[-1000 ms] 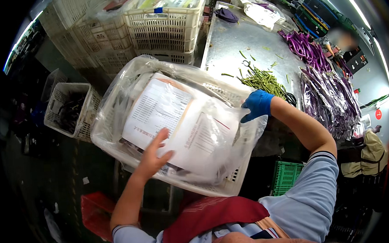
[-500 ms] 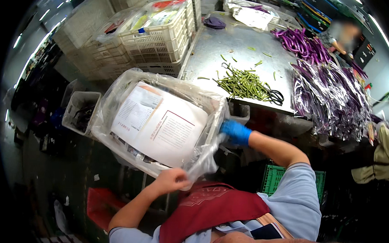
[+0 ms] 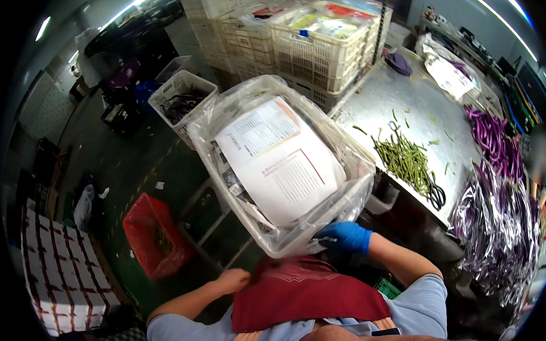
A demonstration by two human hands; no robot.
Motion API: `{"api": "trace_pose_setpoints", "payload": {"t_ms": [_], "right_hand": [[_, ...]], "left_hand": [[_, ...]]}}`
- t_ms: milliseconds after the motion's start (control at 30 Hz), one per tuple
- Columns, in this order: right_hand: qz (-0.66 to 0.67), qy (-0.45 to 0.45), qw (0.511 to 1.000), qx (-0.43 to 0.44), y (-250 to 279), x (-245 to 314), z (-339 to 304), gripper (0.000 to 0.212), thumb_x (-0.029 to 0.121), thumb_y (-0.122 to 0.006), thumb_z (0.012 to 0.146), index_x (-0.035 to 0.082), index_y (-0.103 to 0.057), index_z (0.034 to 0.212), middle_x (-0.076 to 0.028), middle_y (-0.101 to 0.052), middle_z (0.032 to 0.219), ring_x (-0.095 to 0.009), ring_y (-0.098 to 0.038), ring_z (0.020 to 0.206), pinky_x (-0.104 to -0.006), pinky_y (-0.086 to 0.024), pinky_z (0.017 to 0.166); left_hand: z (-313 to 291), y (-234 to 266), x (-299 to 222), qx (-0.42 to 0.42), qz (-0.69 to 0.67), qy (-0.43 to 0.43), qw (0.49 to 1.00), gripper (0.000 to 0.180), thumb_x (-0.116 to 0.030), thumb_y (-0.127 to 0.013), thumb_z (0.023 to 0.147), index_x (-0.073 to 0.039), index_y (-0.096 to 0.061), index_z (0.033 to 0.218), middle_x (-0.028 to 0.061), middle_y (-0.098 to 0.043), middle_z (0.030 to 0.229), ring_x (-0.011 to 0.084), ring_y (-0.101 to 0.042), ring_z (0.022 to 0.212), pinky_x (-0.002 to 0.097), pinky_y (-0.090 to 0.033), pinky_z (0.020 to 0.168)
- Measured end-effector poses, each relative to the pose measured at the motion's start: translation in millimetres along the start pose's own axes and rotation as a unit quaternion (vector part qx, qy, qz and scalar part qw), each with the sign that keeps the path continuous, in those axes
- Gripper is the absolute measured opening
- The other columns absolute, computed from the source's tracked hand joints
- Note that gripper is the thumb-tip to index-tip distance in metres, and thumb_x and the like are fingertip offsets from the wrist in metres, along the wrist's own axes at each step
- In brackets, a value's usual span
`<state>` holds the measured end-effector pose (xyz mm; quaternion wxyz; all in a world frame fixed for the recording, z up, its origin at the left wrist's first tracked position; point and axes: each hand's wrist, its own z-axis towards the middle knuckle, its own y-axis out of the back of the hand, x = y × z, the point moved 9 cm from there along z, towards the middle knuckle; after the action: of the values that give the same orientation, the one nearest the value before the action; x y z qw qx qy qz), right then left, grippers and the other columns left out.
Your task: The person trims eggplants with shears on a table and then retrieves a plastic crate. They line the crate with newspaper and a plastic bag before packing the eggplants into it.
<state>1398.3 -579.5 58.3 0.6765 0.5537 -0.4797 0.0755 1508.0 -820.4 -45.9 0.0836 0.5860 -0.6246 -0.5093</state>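
A white plastic crate (image 3: 246,229) with a clear plastic liner (image 3: 359,167) folded over its rim stands tilted in front of me. On its contents lie printed white paper sheets (image 3: 285,170); what is under them is mostly covered. My right hand (image 3: 343,236), in a blue glove, grips the liner at the crate's near right corner. Bare and curled, my left hand (image 3: 234,280) hangs beside my dark red apron (image 3: 309,294), apart from the crate, with nothing seen in its fingers.
Right of the crate, a metal table (image 3: 398,101) holds green beans (image 3: 403,162), black-handled scissors (image 3: 436,192), loose purple eggplants (image 3: 494,139) and bagged ones (image 3: 495,228). Stacked white crates (image 3: 317,62) rise behind. A red bin (image 3: 157,236) and a smaller white crate (image 3: 184,92) stand on the left.
My left hand has come off the crate's near edge and dropped toward my apron. My right hand has shifted along the rim to the near corner. The view has turned left.
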Motion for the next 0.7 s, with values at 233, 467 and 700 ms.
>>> {"api": "trace_pose_setpoints", "payload": {"t_ms": [233, 467, 700], "right_hand": [[-0.079, -0.192, 0.92, -0.333, 151, -136, 75, 0.053, 0.029, -0.059, 0.073, -0.006, -0.043, 0.11, -0.017, -0.058, 0.088, -0.023, -0.056, 0.077, -0.0304, -0.044, 0.07], [0.165, -0.175, 0.942, -0.236, 141, -107, 127, 0.068, 0.033, -0.064, 0.069, 0.002, -0.032, 0.12, -0.012, -0.054, 0.091, -0.019, -0.054, 0.081, -0.0305, -0.045, 0.07], [-0.276, 0.052, 0.96, -0.011, 118, -11, 156, 0.101, 0.048, -0.068, 0.054, 0.014, -0.012, 0.13, -0.015, -0.014, 0.134, -0.035, -0.012, 0.123, -0.0572, -0.017, 0.092]], "left_hand": [[73, 189, 6, -0.345, -0.514, -0.05, 0.784, 0.045, -0.012, -0.05, 0.08, -0.004, -0.031, 0.12, 0.0075, -0.047, 0.104, 0.0126, -0.045, 0.092, 0.0249, -0.038, 0.076], [125, 193, 41, -0.322, -0.682, 0.087, 0.651, 0.057, -0.017, -0.059, 0.074, 0.0, -0.03, 0.12, 0.0049, -0.054, 0.086, 0.0104, -0.05, 0.071, 0.022, -0.039, 0.061], [103, 268, -46, -0.481, -0.276, -0.019, 0.832, 0.022, -0.011, -0.059, 0.073, 0.002, -0.055, 0.09, 0.0073, -0.056, 0.085, 0.0169, -0.052, 0.08, 0.0271, -0.043, 0.067]]}}
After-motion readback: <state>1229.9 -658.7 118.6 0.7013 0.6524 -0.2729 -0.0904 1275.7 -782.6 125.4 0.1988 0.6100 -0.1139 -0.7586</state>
